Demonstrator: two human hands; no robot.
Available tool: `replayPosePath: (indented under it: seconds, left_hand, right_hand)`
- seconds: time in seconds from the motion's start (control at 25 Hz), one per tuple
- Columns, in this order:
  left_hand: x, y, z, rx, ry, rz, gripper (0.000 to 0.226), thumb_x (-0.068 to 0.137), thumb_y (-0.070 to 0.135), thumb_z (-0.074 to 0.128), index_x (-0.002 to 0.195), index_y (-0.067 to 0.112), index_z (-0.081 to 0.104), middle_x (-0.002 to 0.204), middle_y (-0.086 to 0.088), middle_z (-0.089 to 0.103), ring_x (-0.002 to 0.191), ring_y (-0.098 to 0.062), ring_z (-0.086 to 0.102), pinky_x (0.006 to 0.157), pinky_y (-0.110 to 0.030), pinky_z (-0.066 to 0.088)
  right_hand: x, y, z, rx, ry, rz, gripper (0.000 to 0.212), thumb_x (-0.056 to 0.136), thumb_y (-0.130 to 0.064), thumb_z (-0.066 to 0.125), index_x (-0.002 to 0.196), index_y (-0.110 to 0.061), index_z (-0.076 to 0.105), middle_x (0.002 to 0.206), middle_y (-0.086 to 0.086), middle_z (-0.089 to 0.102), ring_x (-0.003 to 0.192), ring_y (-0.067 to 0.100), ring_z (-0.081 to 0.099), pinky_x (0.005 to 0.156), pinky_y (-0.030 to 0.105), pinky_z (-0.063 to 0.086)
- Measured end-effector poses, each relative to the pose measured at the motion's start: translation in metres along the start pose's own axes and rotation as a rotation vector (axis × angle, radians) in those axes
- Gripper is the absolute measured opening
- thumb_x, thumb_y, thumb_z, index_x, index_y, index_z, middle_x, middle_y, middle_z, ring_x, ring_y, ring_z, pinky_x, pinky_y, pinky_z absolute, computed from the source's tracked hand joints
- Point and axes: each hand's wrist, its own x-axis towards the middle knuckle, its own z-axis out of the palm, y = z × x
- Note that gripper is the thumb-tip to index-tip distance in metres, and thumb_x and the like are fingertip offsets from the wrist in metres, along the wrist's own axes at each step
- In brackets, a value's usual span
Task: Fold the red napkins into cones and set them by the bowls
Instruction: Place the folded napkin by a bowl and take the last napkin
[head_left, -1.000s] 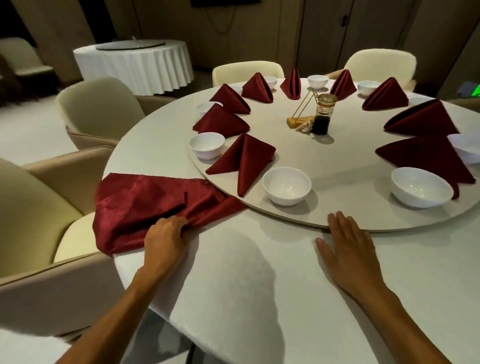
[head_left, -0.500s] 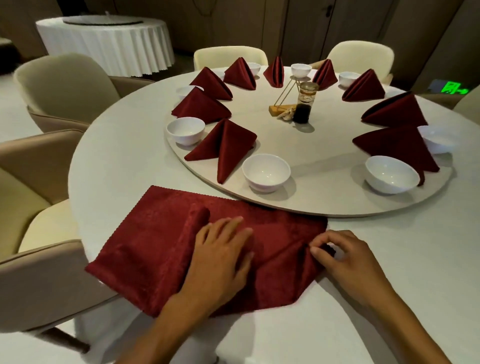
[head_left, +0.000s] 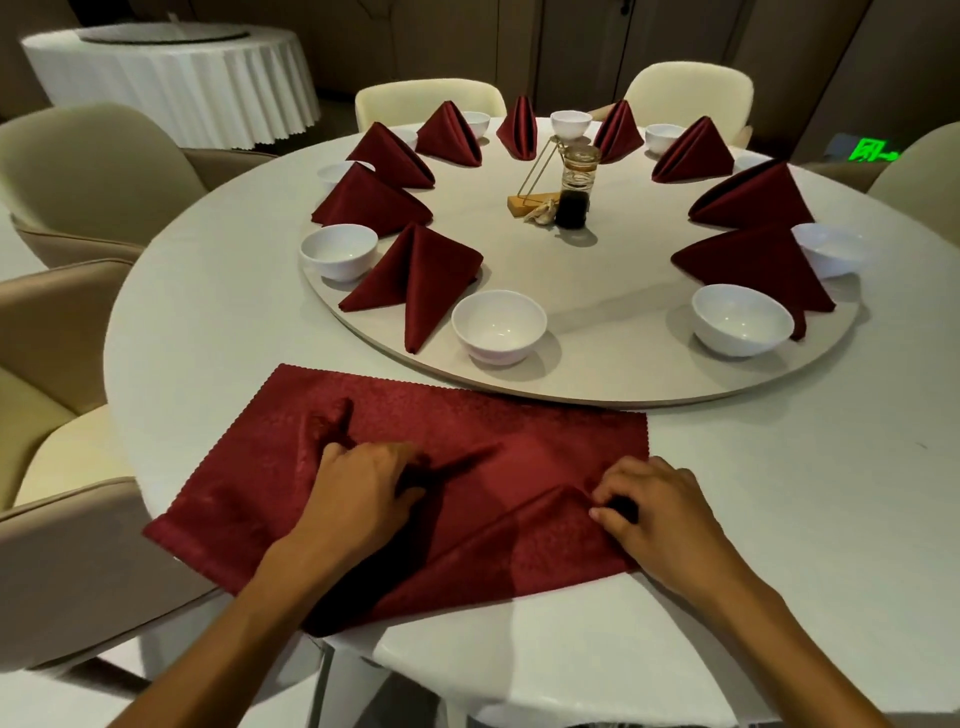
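Both hands work one flat dark-red cloth napkin spread across the lower middle of the frame, on the white round table. Left hand rests knuckles-down, fingers curled, seemingly pinning the cloth; whether it grips a fold I cannot tell. Right hand pinches the napkin's right edge, likely to start a fold. Nearest white ceramic bowl, just above on the round turntable, has no cone on its right.

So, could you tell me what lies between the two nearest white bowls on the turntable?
In the head view, only bare turntable lies between the near-left bowl and the near-right bowl; no folded napkin stands there.
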Motion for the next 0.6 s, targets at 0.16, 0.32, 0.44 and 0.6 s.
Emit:
replayPosePath:
  seconds: [0.16,0.32,0.44,0.6]
  left_hand:
    - [-0.024,0.036,-0.025,-0.154,0.048,0.156,0.014,0.086,0.030,0.069,0.076,0.027,0.059,0.075,0.015,0.058,0.069,-0.006,0.056,0.072,-0.029,0.044]
    - [-0.030,0.066,-0.045,-0.704,-0.448,0.372,0.034,0.098,0.057,0.047,0.086,0.033,0.067,0.075,0.011,0.064,0.064,-0.005,0.060,0.059,-0.022,0.047]
    - [0.009,0.070,-0.026,-0.333,-0.070,0.328,0.026,0.100,0.045,0.045,0.103,0.029,0.065,0.100,0.013,0.064,0.093,-0.010,0.061,0.081,-0.034,0.049]
    - [0.062,0.091,0.021,0.080,-0.159,0.353,0.053,0.100,0.047,0.042,0.148,0.023,0.039,0.155,-0.002,0.035,0.140,-0.021,0.033,0.112,-0.039,0.029]
  right_hand:
    - [-0.015,0.009,-0.020,0.487,0.178,0.226,0.010,0.081,-0.020,0.075,0.077,-0.027,0.068,0.082,-0.013,0.069,0.079,0.004,0.063,0.074,0.015,0.046]
    - [-0.027,0.049,-0.069,0.582,-0.157,0.335,0.027,0.081,0.007,0.067,0.065,-0.016,0.066,0.069,0.006,0.068,0.067,0.025,0.065,0.062,0.022,0.052]
    - [-0.019,0.076,-0.088,0.401,-0.131,0.401,0.041,0.085,0.009,0.055,0.068,-0.024,0.073,0.076,-0.004,0.072,0.072,0.014,0.065,0.070,0.023,0.049]
    - [0.037,0.068,-0.065,0.128,0.072,0.210,0.034,0.100,-0.017,0.049,0.133,-0.020,0.057,0.142,-0.002,0.052,0.131,0.016,0.047,0.104,0.023,0.035]
